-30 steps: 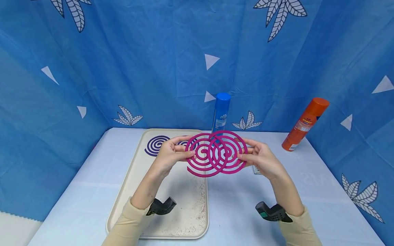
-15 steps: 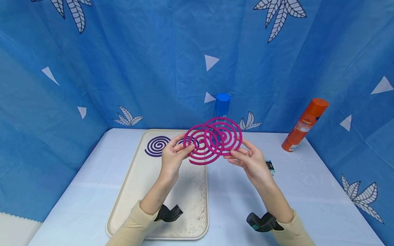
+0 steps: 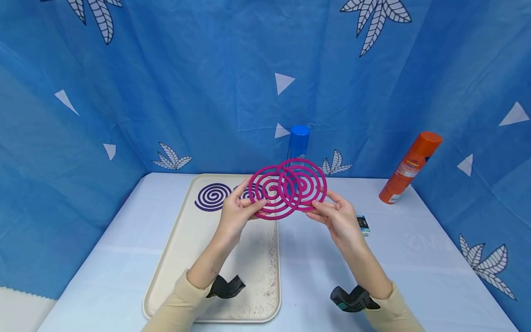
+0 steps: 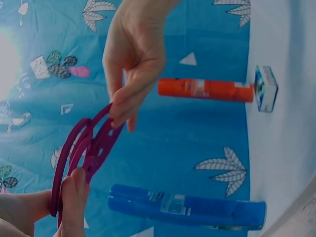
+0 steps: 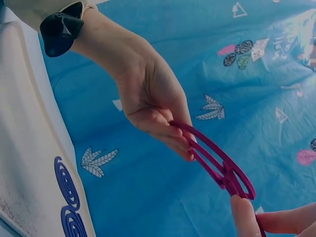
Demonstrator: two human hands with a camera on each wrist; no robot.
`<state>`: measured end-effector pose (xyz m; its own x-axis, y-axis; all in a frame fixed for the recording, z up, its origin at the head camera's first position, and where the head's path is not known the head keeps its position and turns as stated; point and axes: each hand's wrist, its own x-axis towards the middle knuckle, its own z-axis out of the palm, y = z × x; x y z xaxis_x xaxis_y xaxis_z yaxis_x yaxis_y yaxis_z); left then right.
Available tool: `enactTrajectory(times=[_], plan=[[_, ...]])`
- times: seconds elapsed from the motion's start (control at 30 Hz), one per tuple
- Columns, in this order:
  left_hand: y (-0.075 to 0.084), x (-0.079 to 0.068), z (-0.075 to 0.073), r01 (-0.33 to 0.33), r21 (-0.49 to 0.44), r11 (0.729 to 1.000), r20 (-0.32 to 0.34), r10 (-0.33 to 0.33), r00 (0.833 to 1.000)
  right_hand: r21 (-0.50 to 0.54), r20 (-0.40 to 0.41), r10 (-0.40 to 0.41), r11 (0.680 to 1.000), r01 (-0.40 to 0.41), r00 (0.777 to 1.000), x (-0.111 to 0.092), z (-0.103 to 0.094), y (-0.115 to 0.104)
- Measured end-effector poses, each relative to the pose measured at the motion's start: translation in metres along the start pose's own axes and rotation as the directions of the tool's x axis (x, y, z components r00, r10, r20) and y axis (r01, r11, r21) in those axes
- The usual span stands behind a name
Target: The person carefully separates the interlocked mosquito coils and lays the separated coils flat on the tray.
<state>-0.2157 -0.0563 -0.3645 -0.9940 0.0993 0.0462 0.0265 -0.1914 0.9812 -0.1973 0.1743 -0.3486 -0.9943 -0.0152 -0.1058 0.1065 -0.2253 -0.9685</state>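
Two magenta mosquito coils overlap at their inner sides in front of me, raised above the table. The left coil has its outer edge pinched between thumb and fingers of my left hand. My right hand pinches the lower right edge of the right coil. Seen edge-on in the left wrist view, the coils cross each other and look partly interlocked. On the tray lie two dark purple mosquito coils, one partly hidden behind my left hand.
A blue spray can stands at the back, partly behind the held coils. An orange spray can stands at the back right. The small box lies on the white table beside my right hand. A blue patterned cloth hangs behind.
Both hands have lifted the magenta coils, and my right hand has moved left, uncovering the small box. Lately the left coil has risen slightly and turned in my left hand.
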Motion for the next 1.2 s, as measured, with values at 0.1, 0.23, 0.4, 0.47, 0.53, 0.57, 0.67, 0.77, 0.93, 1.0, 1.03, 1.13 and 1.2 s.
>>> enactTrajectory(times=[0.1,0.23,0.4,0.47,0.53,0.57,0.67,0.77,0.93,1.0,1.03,1.13,1.2], plan=[[0.003,0.002,-0.005,0.014,0.013,1.0,0.027,-0.014,1.0,0.004,0.002,0.022,1.0,-0.022,1.0,0.001,-0.001,-0.001],[0.006,0.004,-0.01,0.029,0.035,0.999,0.072,-0.031,0.997,-0.009,-0.002,0.029,1.0,-0.029,1.0,0.002,-0.003,-0.004],[0.01,0.006,-0.015,0.031,0.053,0.998,0.124,-0.038,0.992,-0.057,-0.002,0.024,0.998,-0.024,1.0,0.003,-0.009,-0.008],[0.011,0.006,-0.017,0.029,0.056,0.998,0.147,-0.037,0.989,-0.079,0.008,0.026,0.997,-0.026,1.0,0.004,-0.011,-0.009],[0.012,0.007,-0.02,0.023,0.057,0.998,0.173,-0.032,0.984,-0.101,0.018,0.028,0.995,-0.026,0.999,0.005,-0.014,-0.011],[0.012,0.008,-0.021,0.02,0.058,0.998,0.186,-0.03,0.982,-0.107,0.023,0.028,0.994,-0.025,0.999,0.005,-0.016,-0.012],[0.014,0.008,-0.025,0.017,0.069,0.997,0.222,-0.032,0.974,-0.127,0.049,0.025,0.992,-0.019,0.998,0.006,-0.02,-0.016],[0.016,0.008,-0.028,0.019,0.098,0.995,0.252,-0.043,0.967,-0.157,0.083,0.023,0.988,-0.01,0.996,0.007,-0.025,-0.019],[0.02,0.008,-0.033,0.03,0.159,0.987,0.297,-0.077,0.952,-0.226,0.146,0.015,0.974,0.019,0.989,0.008,-0.036,-0.024],[0.021,0.008,-0.034,0.038,0.172,0.984,0.314,-0.091,0.945,-0.24,0.168,0.014,0.97,0.027,0.986,0.008,-0.04,-0.026],[0.022,0.009,-0.035,0.042,0.175,0.984,0.32,-0.098,0.942,-0.24,0.173,0.015,0.97,0.027,0.985,0.009,-0.042,-0.026],[0.022,0.009,-0.035,0.047,0.165,0.985,0.313,-0.097,0.945,-0.234,0.17,0.016,0.972,0.024,0.985,0.01,-0.043,-0.026],[0.021,0.009,-0.034,0.049,0.143,0.989,0.268,-0.086,0.96,-0.215,0.142,0.01,0.976,0.021,0.99,0.011,-0.041,-0.024]])
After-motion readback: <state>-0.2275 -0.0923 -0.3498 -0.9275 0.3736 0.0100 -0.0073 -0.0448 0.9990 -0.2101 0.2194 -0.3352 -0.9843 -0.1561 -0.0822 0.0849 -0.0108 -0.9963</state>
